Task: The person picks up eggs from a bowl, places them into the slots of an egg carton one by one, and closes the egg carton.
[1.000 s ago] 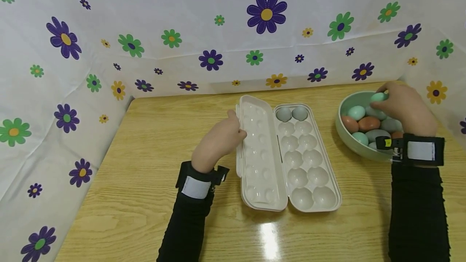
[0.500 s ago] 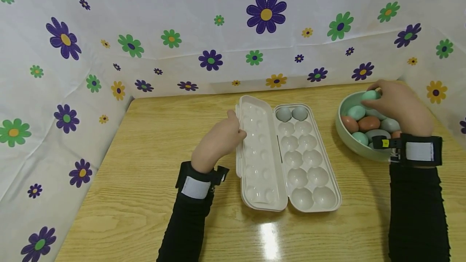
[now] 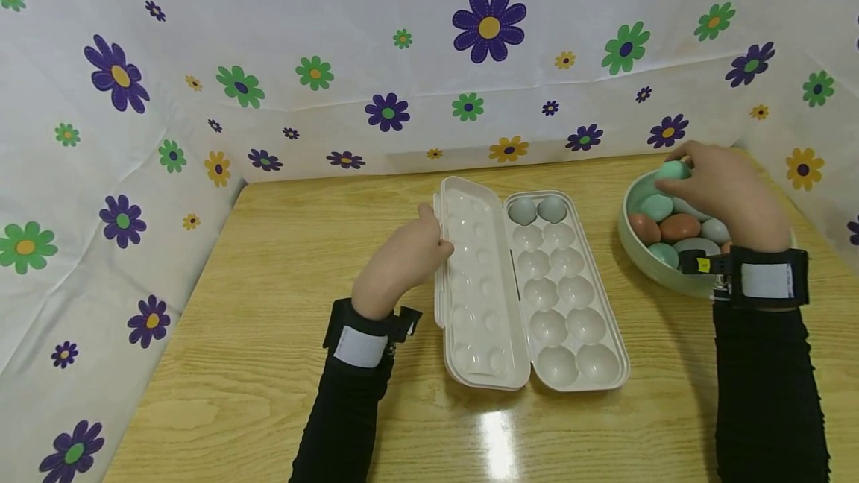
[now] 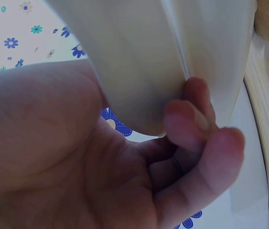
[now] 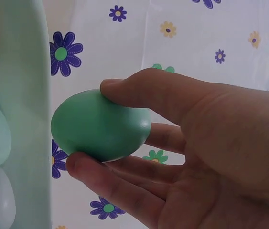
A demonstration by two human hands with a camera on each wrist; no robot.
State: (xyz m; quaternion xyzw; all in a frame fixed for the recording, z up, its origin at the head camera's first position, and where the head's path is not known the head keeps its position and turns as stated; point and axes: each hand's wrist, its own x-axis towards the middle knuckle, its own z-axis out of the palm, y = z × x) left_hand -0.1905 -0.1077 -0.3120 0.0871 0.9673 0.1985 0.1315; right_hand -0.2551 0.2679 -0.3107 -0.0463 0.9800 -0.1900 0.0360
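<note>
Over the back of a pale green bowl (image 3: 634,248), my right hand (image 3: 734,188) pinches a green egg (image 5: 101,125) between thumb and fingers. Below it in the bowl lie several green, brown and grey eggs, among them a brown egg (image 3: 681,227). My left hand (image 3: 406,263) grips the outer edge of the raised lid (image 3: 485,297) of a white egg carton; in the left wrist view its fingers (image 4: 220,160) curl around that edge. Two grey-blue eggs (image 3: 552,209) fill the far row of the carton's cup tray (image 3: 576,291), and its other cups hold nothing.
A wooden table (image 3: 288,282) bears the carton and the bowl. White cloth (image 3: 429,36) printed with flowers stands up behind the table and along both sides. The bowl sits right of the carton, with a strip of table between them.
My right hand has moved left and slightly up with the green egg, which now sits over the bowl's back left part. The left hand and the carton have stayed put.
</note>
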